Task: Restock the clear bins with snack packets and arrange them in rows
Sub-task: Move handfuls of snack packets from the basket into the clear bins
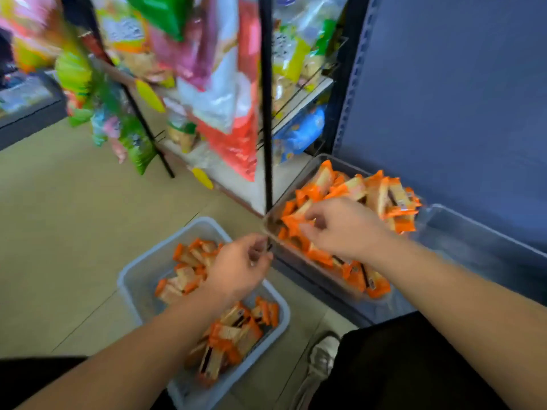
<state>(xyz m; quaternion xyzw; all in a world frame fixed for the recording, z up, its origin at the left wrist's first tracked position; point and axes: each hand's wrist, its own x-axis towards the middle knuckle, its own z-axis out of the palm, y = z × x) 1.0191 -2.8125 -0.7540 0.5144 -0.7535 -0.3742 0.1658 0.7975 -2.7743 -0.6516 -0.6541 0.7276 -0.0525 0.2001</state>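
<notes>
A clear bin (296,176) on the low shelf holds several orange snack packets (381,193). My right hand (340,229) is over its near-left part, fingers curled and pinching an orange packet (296,227). On the floor stands a grey basket (133,279) with more orange packets (233,335). Above that basket hovers my left hand (236,267), fingers loosely curled near the bin's corner; I see nothing in it.
A second clear bin (485,232) sits to the right on the blue shelf. A black rack pole (268,113) rises right behind the bin's corner, with hanging snack bags (225,93) around it. My shoe (322,356) is beside the basket.
</notes>
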